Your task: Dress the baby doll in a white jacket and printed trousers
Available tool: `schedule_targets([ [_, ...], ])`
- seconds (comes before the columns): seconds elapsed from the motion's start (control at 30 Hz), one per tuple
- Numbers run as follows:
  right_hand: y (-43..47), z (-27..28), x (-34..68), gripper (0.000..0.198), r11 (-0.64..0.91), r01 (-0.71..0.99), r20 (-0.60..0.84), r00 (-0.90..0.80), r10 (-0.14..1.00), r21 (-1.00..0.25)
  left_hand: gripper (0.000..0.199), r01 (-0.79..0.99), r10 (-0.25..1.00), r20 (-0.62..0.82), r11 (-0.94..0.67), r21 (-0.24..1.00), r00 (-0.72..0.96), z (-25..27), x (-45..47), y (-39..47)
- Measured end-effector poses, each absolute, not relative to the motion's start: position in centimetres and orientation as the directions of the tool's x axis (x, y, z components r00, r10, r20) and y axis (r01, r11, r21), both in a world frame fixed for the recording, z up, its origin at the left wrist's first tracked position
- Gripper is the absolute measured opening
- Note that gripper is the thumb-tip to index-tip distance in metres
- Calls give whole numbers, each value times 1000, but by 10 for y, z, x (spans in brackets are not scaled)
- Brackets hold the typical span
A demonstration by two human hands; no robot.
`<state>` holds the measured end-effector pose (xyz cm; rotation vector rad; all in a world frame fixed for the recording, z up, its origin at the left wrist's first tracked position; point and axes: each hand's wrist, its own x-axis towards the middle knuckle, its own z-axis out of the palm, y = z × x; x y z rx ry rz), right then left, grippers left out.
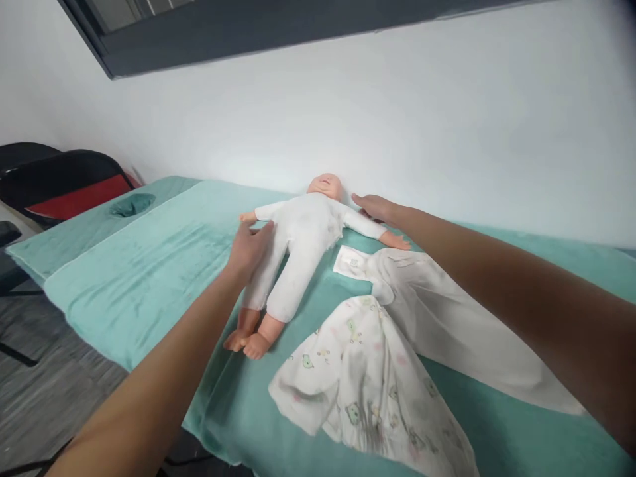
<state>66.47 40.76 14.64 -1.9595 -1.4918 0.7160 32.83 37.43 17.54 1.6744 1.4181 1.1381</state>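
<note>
A baby doll [311, 222] in a white long-sleeved bodysuit with legs lies on its back, head toward the wall and arms spread out. My left hand [251, 246] is beside the doll's hip and leg, just below its arm at the left of the view. Its fingers are apart and hold nothing; whether they touch the suit I cannot tell. Behind the doll's other arm is my right hand [375, 207], near the head, with its fingers stretched out and nothing visible in them. A white baby garment with printed animals [368, 377] lies crumpled in front, with a plain white cloth [442, 311] beside it.
A teal padded bed cover [144, 265] lies under everything, with a round hole [132, 205] at the far left. Folding chairs [74, 172] stand beyond that end. The white wall [318, 106] runs along the back, below a dark window frame [248, 43].
</note>
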Motion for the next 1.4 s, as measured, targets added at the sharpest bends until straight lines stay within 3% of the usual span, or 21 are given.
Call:
schedule_targets([
  [0.07, 376, 142, 691, 70, -252, 726, -111, 236, 965, -640, 43, 447, 944, 329, -285, 848, -24, 186, 335, 348],
  [0.13, 336, 142, 714, 66, -262, 795, -134, 226, 965, -547, 36, 453, 924, 345, -381, 806, 163, 196, 344, 312],
  [0.27, 255, 154, 742, 53, -230, 900, -168, 179, 969, -370, 38, 557, 727, 17, -540, 631, 686, 199, 363, 244],
  [0.37, 208, 167, 744, 31, -167, 942, -162, 123, 979, -291, 31, 527, 543, -131, -684, 504, 830, 194, 380, 222],
  [0.47, 169, 185, 731, 26, -89, 964, -69, 74, 995, -249, 21, 384, 447, 47, -813, 439, 893, 198, 406, 211],
  [0.57, 125, 212, 708, 29, 108, 971, 131, -82, 988, -211, 19, 241, 312, 290, -936, 257, 905, 211, 445, 194],
  [0.63, 91, 233, 694, 27, 216, 957, 210, -174, 962, -194, 17, 206, 239, 345, -970, 130, 908, 222, 473, 176],
  [0.73, 39, 265, 686, 24, 194, 956, 261, -134, 956, -218, 23, 225, 209, 363, -974, 0, 908, 238, 506, 149],
  [0.8, 8, 281, 691, 22, 95, 956, 248, -24, 968, -278, 24, 285, 236, 438, -957, -47, 867, 247, 518, 134],
  [0.9, -28, 292, 707, 31, -150, 911, 97, 201, 975, -384, 25, 384, 318, 581, -923, 11, 750, 259, 528, 114],
  [1.0, -46, 282, 717, 51, -288, 806, -37, 315, 948, -518, 28, 423, 461, 673, -875, 236, 578, 270, 538, 92],
  [1.13, -49, 245, 705, 58, -30, 571, 128, 234, 964, -820, 38, 252, 617, 678, -785, 566, 399, 277, 547, 55],
  [1.23, -42, 214, 682, 52, 21, 190, 67, 242, 968, -982, 36, 33, 675, 603, -677, 735, 426, 269, 537, 35],
  [1.3, -36, 199, 662, 53, 65, -90, 43, 225, 973, -994, 37, -50, 704, 562, -605, 795, 434, 257, 520, 33],
  [1.4, -22, 188, 629, 54, 140, -384, 82, 163, 983, -913, 51, -67, 704, 551, -588, 806, 448, 229, 482, 45],
])
